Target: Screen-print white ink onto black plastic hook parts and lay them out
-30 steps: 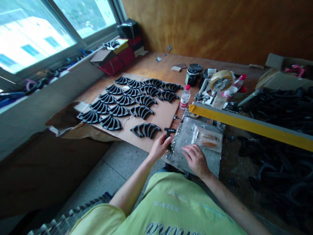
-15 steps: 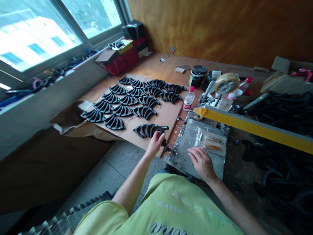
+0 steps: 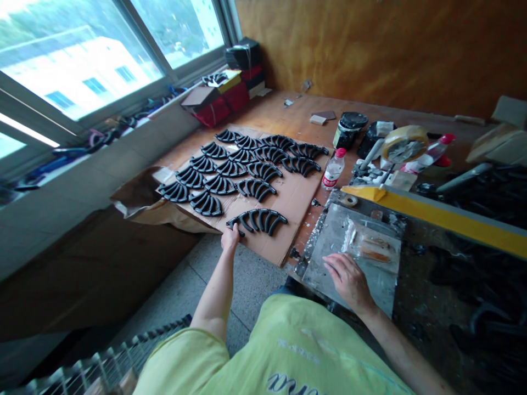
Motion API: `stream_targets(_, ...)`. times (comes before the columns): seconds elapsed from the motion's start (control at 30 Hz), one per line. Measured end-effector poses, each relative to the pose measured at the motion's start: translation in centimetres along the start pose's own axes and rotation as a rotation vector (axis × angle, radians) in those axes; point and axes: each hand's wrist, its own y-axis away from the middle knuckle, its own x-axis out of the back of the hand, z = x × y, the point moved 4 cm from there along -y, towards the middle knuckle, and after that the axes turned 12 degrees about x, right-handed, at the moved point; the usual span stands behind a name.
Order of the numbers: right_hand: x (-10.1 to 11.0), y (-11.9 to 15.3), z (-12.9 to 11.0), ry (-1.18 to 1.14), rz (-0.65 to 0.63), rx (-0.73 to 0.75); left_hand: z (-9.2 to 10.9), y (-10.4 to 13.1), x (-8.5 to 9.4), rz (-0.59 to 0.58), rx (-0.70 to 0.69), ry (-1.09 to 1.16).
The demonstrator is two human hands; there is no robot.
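My left hand (image 3: 230,238) is closed on a black T-shaped piece (image 3: 241,233), mostly hidden by the fingers. It is at the left end of a curved row of similar black pieces (image 3: 263,220), near the front edge of a cardboard sheet (image 3: 284,197). Further back on the sheet lie several more fan-shaped rows of these pieces (image 3: 220,185). My right hand (image 3: 349,281) hovers above a grey metal plate (image 3: 325,241). Its fingers are half bent and a little apart, and I see nothing in them.
Behind the plate stands a bottle with a red cap (image 3: 334,169), near a black tub (image 3: 349,130) and a tape roll (image 3: 405,144). A yellow-edged bar (image 3: 444,214) crosses at right, above a dark heap of black parts (image 3: 486,307). Boxes (image 3: 220,101) sit by the window.
My left hand has moved left with the T-shaped piece, from the row's right end to its left end, and lowered it. The view has turned slightly left. My right hand hardly moved.
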Motion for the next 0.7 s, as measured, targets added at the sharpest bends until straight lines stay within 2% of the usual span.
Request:
stream_targets(0.1,-0.1,0.1,-0.1,0.006,-0.019,0.013,0.0,0.5,-0.3,0.038,0.050,0.001)
stream_targets(0.17,-0.1,0.2,-0.1,0.008,-0.018,0.018,0.3,1.8,-0.5,0.095,0.016,0.011)
stream_targets(0.23,-0.1,0.4,0.0,0.012,-0.015,0.019,1.3,3.8,-0.9,0.141,-0.115,0.025)
stream_targets(0.3,-0.2,0.5,0.0,0.014,-0.020,0.024,2.9,6.0,-1.8,0.155,-0.335,0.019)
stream_targets(0.37,-0.2,0.5,0.0,0.014,-0.029,0.029,4.5,7.8,-3.0,0.133,-0.516,-0.030)
stream_targets(0.4,-0.3,0.5,0.0,0.015,-0.031,0.028,5.1,8.3,-3.6,0.109,-0.554,-0.069)
stream_targets(0.5,-0.3,0.6,0.1,0.014,-0.036,0.015,6.2,8.5,-5.1,0.032,-0.507,-0.172)
stream_targets(0.7,-0.4,1.5,0.4,0.019,-0.023,-0.020,6.8,7.9,-5.3,0.071,-0.491,-0.166)
